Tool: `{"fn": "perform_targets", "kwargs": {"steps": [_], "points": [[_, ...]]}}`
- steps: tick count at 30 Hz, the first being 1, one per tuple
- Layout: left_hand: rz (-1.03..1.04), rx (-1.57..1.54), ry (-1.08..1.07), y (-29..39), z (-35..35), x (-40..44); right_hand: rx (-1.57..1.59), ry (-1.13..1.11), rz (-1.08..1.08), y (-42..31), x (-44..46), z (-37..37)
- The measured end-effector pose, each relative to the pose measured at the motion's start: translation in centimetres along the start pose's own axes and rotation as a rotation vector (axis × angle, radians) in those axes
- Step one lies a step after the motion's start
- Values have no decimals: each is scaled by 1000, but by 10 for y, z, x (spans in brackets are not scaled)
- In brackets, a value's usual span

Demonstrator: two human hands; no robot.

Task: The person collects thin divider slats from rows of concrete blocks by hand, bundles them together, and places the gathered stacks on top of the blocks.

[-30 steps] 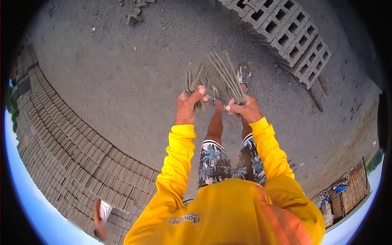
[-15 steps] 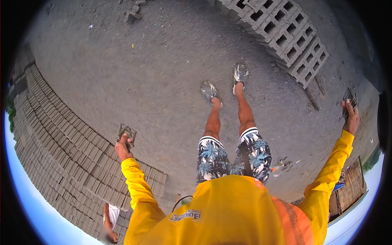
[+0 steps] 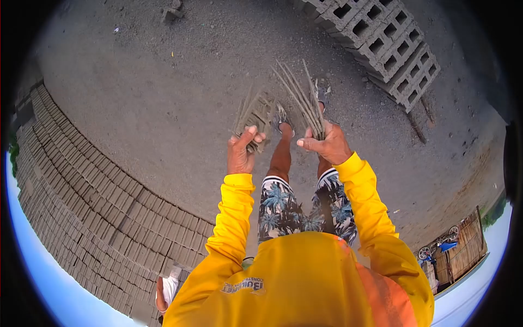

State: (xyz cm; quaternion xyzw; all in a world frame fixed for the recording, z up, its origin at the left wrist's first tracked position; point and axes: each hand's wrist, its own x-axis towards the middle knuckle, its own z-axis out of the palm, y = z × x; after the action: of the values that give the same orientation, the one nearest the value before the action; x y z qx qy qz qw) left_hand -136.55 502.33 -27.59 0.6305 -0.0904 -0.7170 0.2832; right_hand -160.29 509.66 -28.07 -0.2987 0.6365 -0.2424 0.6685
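Observation:
In front of my legs, my left hand (image 3: 243, 150) grips a bunch of thin grey flat plates with cut-out openings (image 3: 260, 115); its fingers are closed round their lower end. Close by on the right, my right hand (image 3: 331, 145) is closed on another bunch of thin grey plates (image 3: 301, 98), seen nearly edge-on and fanned out at the top. Both bunches point up and away from me, a small gap between them. Their exact kind is unclear, and fingers hide their lower ends. My shoes (image 3: 322, 87) show partly behind them.
Long rows of stacked grey blocks (image 3: 109, 201) curve along the left side. A stack of hollow concrete blocks (image 3: 376, 49) stands at the upper right. A person in a white top (image 3: 170, 284) is at the lower left. A bicycle (image 3: 448, 240) stands by a wooden panel (image 3: 467, 248).
Both hands have come inward from wide apart to in front of my legs, each still holding its plates. The right-hand plates now appear fanned out. The view has shifted slightly.

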Motion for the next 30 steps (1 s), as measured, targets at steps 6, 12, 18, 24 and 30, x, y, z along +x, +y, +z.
{"fn": "perform_targets", "kwargs": {"steps": [6, 12, 18, 24, 30], "points": [[-85, 176, -32, -19, -25, -29, -324, 27, -77, -31, 15, 28], [-95, -79, -126, -49, -12, -33, -172, 369, -128, -7, 5, 84], [-62, 20, -98, -54, 11, -37, -164, 454, -222, -18, -5, 91], [-55, 16, -228, -43, 22, -24, -244, 318, -225, -26, -17, 83], [13, 176, -146, -34, 67, -19, 18, -61, -57, -38, -9, 1]]}}
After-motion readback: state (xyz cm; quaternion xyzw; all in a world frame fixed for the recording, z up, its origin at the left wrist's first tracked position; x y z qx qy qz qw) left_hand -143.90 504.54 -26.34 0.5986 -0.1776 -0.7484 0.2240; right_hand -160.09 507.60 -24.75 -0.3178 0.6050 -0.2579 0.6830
